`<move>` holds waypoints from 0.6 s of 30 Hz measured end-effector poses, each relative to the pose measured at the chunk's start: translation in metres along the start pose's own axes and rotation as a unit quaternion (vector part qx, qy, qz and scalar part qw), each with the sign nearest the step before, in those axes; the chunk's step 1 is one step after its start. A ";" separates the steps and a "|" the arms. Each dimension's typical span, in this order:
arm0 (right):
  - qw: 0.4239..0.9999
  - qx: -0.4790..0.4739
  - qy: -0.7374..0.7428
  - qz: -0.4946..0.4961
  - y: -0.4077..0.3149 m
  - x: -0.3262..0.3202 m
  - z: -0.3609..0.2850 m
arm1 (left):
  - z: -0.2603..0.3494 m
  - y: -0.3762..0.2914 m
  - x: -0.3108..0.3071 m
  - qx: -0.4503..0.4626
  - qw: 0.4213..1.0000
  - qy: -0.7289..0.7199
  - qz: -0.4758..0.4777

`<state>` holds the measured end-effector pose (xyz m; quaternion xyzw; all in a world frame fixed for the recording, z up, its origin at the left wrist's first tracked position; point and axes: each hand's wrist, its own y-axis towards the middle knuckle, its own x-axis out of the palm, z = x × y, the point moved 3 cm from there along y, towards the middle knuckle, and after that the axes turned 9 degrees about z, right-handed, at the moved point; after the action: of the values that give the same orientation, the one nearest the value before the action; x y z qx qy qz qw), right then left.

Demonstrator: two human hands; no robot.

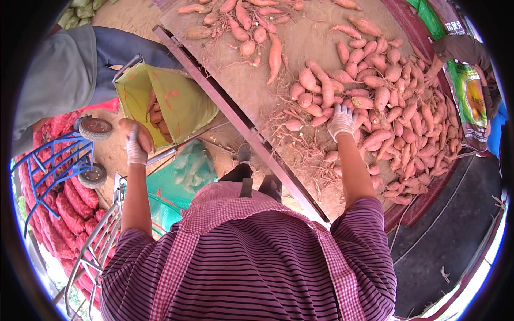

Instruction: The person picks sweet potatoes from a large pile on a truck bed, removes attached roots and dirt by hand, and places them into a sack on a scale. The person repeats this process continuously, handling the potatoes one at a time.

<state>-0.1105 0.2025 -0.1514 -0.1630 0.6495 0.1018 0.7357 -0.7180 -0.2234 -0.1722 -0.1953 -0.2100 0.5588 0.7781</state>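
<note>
My left hand [136, 147], in a pale glove, grips a large brownish sweet potato [142, 135] at the mouth of a yellow-green woven bag [182, 102]. Several sweet potatoes [158, 120] lie inside that bag, which hangs open on a metal frame [162, 155]. My gloved right hand [342, 122] reaches palm down onto the near side of a large heap of pink sweet potatoes [395, 100]. Its fingertips lie among the roots, so a firm hold cannot be made out.
A metal-edged rail [241, 120] bounds the truck-bed-like surface. Teal mesh bags [188, 168], a blue wheeled cart [60, 160] and filled red net sacks [72, 208] stand to the left. One person [56, 72] is beside the yellow bag; another person's hand [433, 72] touches the heap's far right.
</note>
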 end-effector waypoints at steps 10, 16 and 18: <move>0.924 0.249 0.282 -0.067 0.037 -0.063 0.012 | -0.029 -0.059 0.155 0.287 0.931 0.224 0.016; 0.955 0.195 0.191 -0.113 0.082 -0.049 -0.019 | -0.043 -0.191 0.302 0.206 0.889 0.253 -0.321; 0.956 0.174 0.186 -0.149 0.098 -0.026 -0.010 | -0.073 -0.211 0.322 0.025 0.893 0.243 -0.379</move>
<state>-0.1584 0.2915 -0.1375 -0.1434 0.7507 -0.1553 0.6259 -0.4197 0.0147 -0.0845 -0.2109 -0.0586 0.1616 0.9623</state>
